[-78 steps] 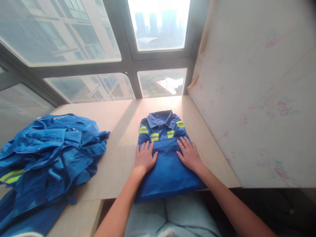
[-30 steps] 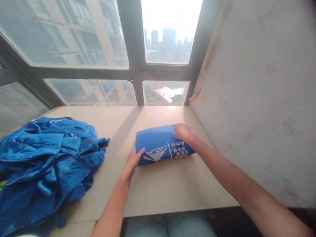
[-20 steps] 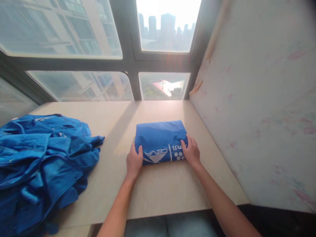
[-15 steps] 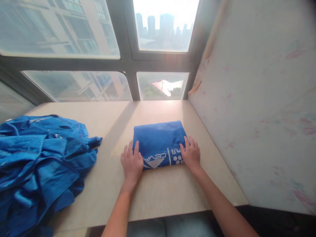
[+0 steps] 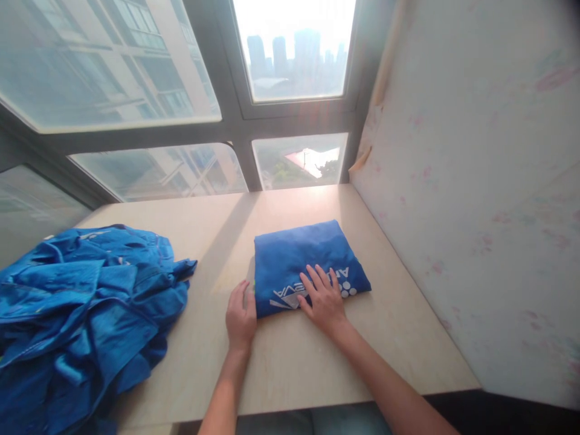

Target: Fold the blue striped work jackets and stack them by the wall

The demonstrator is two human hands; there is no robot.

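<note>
Your left hand (image 5: 240,308) and right hand (image 5: 325,297) grasp nothing; the garment (image 5: 292,252) beneath the right seems soft, best held at both ends.

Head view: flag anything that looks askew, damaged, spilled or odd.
A tan flap at the wall's edge by the window frame appears to be peeling, which suggests damage. The folded blue garment sits slightly askew to the near edge of the tabletop. Nothing looks spilled.
</note>
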